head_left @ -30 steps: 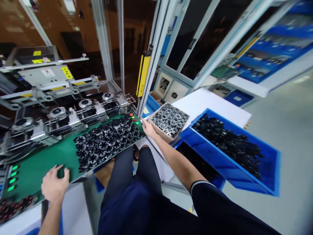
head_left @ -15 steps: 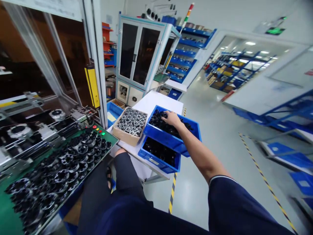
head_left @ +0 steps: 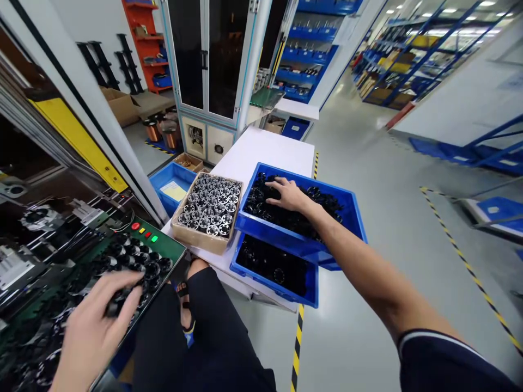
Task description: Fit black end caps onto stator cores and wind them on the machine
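My right hand (head_left: 286,195) reaches into the upper blue bin (head_left: 300,242), its fingers spread over a heap of black plastic parts (head_left: 322,204); no part shows lifted in it. On the left, my left hand (head_left: 96,321) hovers over rows of black ring-shaped parts (head_left: 152,269) on a green work surface (head_left: 174,247). It is slightly blurred, thumb and fingers apart, with dark parts visible in the gap. Between the two hands stands a cardboard box (head_left: 200,237) filled with silver-and-black rings (head_left: 210,204).
Below the upper bin sits a lower blue bin (head_left: 273,267) of black parts. A machine frame post (head_left: 98,109) rises at left beside coloured buttons (head_left: 145,232). A white table (head_left: 278,144) carries the box and bins. Behind is a glass-door cabinet (head_left: 208,125).
My left hand has come into view over the green surface. My right hand stays in the upper bin, its fingers now more spread. The view has shifted closer to the bins.
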### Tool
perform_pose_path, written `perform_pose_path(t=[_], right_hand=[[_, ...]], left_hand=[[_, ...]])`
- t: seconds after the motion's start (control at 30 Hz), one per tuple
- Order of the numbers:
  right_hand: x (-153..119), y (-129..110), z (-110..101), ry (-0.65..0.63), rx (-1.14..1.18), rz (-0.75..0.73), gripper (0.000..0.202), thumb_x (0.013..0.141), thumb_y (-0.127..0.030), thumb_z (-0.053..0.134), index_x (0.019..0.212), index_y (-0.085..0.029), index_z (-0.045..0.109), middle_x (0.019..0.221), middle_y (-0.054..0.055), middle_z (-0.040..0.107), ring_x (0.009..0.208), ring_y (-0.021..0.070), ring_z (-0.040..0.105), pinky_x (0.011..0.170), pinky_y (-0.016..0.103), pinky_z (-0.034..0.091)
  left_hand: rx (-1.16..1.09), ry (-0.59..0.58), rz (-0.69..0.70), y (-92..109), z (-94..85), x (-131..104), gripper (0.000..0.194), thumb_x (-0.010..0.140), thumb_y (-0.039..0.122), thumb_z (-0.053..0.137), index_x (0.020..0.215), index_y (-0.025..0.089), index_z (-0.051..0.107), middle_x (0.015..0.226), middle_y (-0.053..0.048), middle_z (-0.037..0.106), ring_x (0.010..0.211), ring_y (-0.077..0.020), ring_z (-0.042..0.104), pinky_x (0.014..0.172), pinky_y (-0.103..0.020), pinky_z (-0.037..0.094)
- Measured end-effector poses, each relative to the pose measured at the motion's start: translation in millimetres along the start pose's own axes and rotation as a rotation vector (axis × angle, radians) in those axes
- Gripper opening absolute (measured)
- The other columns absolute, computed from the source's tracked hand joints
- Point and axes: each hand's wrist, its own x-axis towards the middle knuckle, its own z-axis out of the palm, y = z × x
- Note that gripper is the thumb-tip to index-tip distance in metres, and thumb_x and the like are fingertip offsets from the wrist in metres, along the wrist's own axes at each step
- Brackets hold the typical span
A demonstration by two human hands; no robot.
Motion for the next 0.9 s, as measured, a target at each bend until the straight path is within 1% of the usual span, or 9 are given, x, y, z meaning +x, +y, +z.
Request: perform_pose_path(t=[0.1, 0.13, 0.2, 0.27, 0.37, 0.5, 0.63, 0.77, 0.9], right_hand=[[4, -1, 3, -0.038, -0.008, -0.028, 0.06, 0.106, -0.059, 0.09, 0.158, -0.031, 0.08, 0.16, 0.021, 0.072, 0.133, 0.046, 0.074, 0.119, 0.065, 0.063], [3, -1, 3, -0.041, -0.016, -0.03, 0.057, 0.106, -0.06, 0.09, 0.154, -0.031, 0.081, 0.152, 0.02, 0.075, 0.128, 0.0453, 0.076, 0.117, 0.065, 0.064], [0, 0, 1, -0.04, -0.033, -0.033, 0.059, 0.101, -0.062, 0.095, 0.149, -0.031, 0.081, 0.141, 0.02, 0.078, 0.122, 0.0458, 0.076, 0.111, 0.063, 0.065], [-3, 0, 0, -0.033, -0.045, -0.033, 0.063, 0.095, -0.064, 0.1, 0.145, -0.031, 0.081, 0.137, 0.019, 0.08, 0.12, 0.0467, 0.076, 0.106, 0.062, 0.066], [-6, 1, -3, -0.022, -0.036, -0.035, 0.06, 0.092, -0.067, 0.102, 0.138, -0.033, 0.083, 0.127, 0.018, 0.081, 0.113, 0.0452, 0.076, 0.102, 0.062, 0.066], [-12, 3, -7, -0.008, 0.054, -0.066, 0.038, 0.103, -0.064, 0.093, 0.124, -0.033, 0.085, 0.115, 0.014, 0.08, 0.106, 0.0388, 0.077, 0.109, 0.062, 0.064], [-15, 6, -12, -0.005, 0.196, -0.104, 0.025, 0.108, -0.057, 0.086, 0.116, -0.033, 0.085, 0.113, 0.01, 0.082, 0.102, 0.0327, 0.078, 0.102, 0.05, 0.065], [-15, 7, -21, 0.02, 0.338, -0.085, 0.025, 0.105, -0.05, 0.087, 0.125, -0.036, 0.087, 0.103, 0.004, 0.087, 0.089, 0.0291, 0.079, 0.089, 0.044, 0.065], [-21, 5, -34, 0.126, 0.505, -0.039, 0.035, 0.101, -0.058, 0.088, 0.127, -0.034, 0.088, 0.104, 0.005, 0.087, 0.086, 0.028, 0.078, 0.091, 0.046, 0.069]], left_hand=[[0.048, -0.244, 0.167, 56, 53.9, 130, 0.046, 0.111, 0.066, 0.061, 0.128, 0.033, 0.088, 0.131, -0.005, 0.093, 0.116, -0.0374, 0.088, 0.11, -0.049, 0.07], [0.122, -0.327, 0.183, 68, 75.3, 172, 0.045, 0.115, 0.058, 0.058, 0.134, 0.029, 0.087, 0.136, -0.008, 0.093, 0.121, -0.0368, 0.088, 0.113, -0.047, 0.068], [0.17, -0.366, 0.178, 81, 119.1, 244, 0.039, 0.117, 0.043, 0.06, 0.136, 0.022, 0.088, 0.138, -0.012, 0.093, 0.128, -0.036, 0.087, 0.119, -0.045, 0.065], [0.219, -0.398, 0.157, 83, 160.2, 299, 0.031, 0.117, 0.036, 0.068, 0.132, 0.019, 0.09, 0.142, -0.015, 0.091, 0.136, -0.0356, 0.083, 0.127, -0.048, 0.061], [0.306, -0.474, 0.112, 79, 208.8, 352, 0.033, 0.116, 0.045, 0.084, 0.135, 0.018, 0.086, 0.147, -0.015, 0.086, 0.14, -0.0332, 0.081, 0.129, -0.06, 0.062], [0.415, -0.579, 0.095, 72, 243.6, 391, 0.038, 0.115, 0.047, 0.088, 0.138, 0.017, 0.083, 0.145, -0.014, 0.083, 0.136, -0.0329, 0.081, 0.123, -0.06, 0.067], [0.442, -0.632, 0.124, 66, 251.5, 407, 0.039, 0.115, 0.049, 0.088, 0.137, 0.017, 0.083, 0.14, -0.014, 0.083, 0.129, -0.0312, 0.082, 0.116, -0.056, 0.071], [0.352, -0.589, 0.134, 67, 236.9, 401, 0.039, 0.116, 0.051, 0.086, 0.136, 0.018, 0.083, 0.138, -0.013, 0.084, 0.127, -0.03, 0.082, 0.115, -0.055, 0.07], [0.155, -0.473, 0.072, 73, 199.8, 377, 0.04, 0.114, 0.054, 0.087, 0.131, 0.018, 0.084, 0.135, -0.013, 0.084, 0.128, -0.0306, 0.082, 0.118, -0.056, 0.069]])
